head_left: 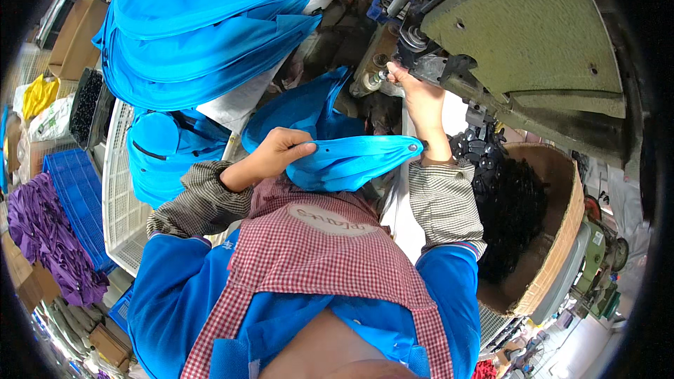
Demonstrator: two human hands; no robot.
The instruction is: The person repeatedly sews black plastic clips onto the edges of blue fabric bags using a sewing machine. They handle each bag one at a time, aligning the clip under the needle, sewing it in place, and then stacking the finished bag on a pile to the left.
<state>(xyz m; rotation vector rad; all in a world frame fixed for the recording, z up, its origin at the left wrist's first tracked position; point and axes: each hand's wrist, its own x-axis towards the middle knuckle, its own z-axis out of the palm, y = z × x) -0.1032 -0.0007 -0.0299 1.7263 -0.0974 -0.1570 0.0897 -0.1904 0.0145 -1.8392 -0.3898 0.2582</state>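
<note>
My left hand (272,156) is pinching the cloth (358,159), mid-scene, left of the box (559,242); my right hand (420,97) is sitting far, by the machine (526,38), gripping or not I can't tell. I'm favouring taut cloth, fingertips clear.

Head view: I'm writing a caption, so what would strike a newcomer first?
The large stack of bright blue fabric at the upper left dominates. Next come the big green machine panel at the upper right and, mid-picture, a blue fabric piece pinched in the left hand.
</note>
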